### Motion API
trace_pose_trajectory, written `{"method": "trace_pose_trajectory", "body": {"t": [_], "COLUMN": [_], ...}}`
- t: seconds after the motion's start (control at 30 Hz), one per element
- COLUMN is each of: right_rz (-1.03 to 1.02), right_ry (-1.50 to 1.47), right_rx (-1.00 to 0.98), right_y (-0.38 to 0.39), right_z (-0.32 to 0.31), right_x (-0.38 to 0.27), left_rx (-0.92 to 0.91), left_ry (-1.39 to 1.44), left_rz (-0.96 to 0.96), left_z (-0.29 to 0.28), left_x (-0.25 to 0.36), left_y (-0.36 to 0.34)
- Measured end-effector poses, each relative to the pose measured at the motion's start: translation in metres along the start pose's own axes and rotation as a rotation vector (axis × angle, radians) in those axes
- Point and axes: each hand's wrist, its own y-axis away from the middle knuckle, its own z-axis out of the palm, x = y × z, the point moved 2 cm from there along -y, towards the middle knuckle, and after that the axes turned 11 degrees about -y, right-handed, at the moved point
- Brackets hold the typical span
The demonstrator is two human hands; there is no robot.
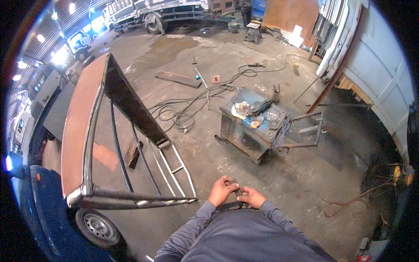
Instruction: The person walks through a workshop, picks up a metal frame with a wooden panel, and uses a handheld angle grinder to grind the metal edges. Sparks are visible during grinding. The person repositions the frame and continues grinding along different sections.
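Our dark grey shirt (251, 231) fills the bottom of the view, with both forearms reaching up from it to meet at the waist. Just ahead of the shirt, our left hand (223, 191) pinches the upper end of a small dark oblong piece (235, 182) between thumb and fingers, and our right hand (252, 198) closes on its lower end, fingertips curled in and partly hidden. The piece sits between the two hands, off the floor; its exact kind is too small to tell. We judge the step in hand to be close handwork on this piece, and the next move calls for one steady pinch while the other adjusts its hold.

To our left, near, stands a welded metal frame (139, 203) with a reddish-brown panel (83, 124), beside a vehicle wheel (97, 226). Farther ahead on our right is a steel workbench (241, 134) bearing what looks like an angle grinder (263, 106), with a bundle of cables (282, 131) hanging over its edge. Beyond, black hoses (176, 118) loop across the concrete, then come a stool (252, 33), a bucket (233, 28) and a parked truck (183, 16).
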Motion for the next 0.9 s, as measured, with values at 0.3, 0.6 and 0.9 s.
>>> {"method": "trace_pose_trajectory", "body": {"t": [0.3, 0.6, 0.9], "right_rz": [-0.261, -0.256, -0.283], "right_ry": [-0.006, -0.752, -0.855], "right_rx": [0.121, 0.248, 0.292], "right_y": [-0.096, -0.244, -0.418], "right_z": [-0.016, -0.171, -0.337], "right_x": [-0.075, -0.169, -0.282], "left_rx": [0.262, 0.489, 0.869], "left_ry": [-0.092, 0.179, 0.521], "left_rz": [0.081, -0.203, -0.549], "left_z": [-0.082, -0.158, -0.111], "left_x": [0.047, -0.006, -0.14], "left_y": [-0.054, -0.016, -0.036]}}
